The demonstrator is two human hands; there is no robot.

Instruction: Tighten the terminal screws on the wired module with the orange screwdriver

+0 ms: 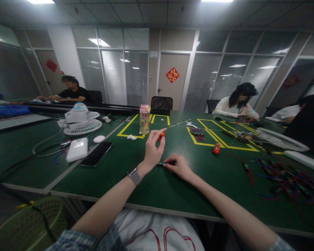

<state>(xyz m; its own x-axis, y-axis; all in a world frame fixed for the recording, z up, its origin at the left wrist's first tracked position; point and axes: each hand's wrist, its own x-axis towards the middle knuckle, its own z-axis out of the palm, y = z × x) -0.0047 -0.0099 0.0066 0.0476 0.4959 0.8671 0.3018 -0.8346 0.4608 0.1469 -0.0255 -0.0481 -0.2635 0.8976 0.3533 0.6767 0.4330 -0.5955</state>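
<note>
My left hand [155, 148], with a watch on its wrist, is raised over the table and closed around a small tool with a red-orange handle [161, 136]. It looks like a small screwdriver, its tip end pointing down at a small green circuit board [161, 163]. Fingers hide most of the tool. Pinched at the board's right end, my right hand [178, 165] rests on the table. Red and blue wires [169, 162] run from the board under its fingers. Whether the tool's tip touches the board I cannot tell.
Circuit boards with tangled red and blue wires [285, 181] lie at right. A red-orange object [216, 149] stands nearer the middle. Beyond my left hand is a pink-lidded bottle [144, 120]. Left are a phone [97, 154], a white power bank [77, 149] and a fan [81, 122]. Other people sit around.
</note>
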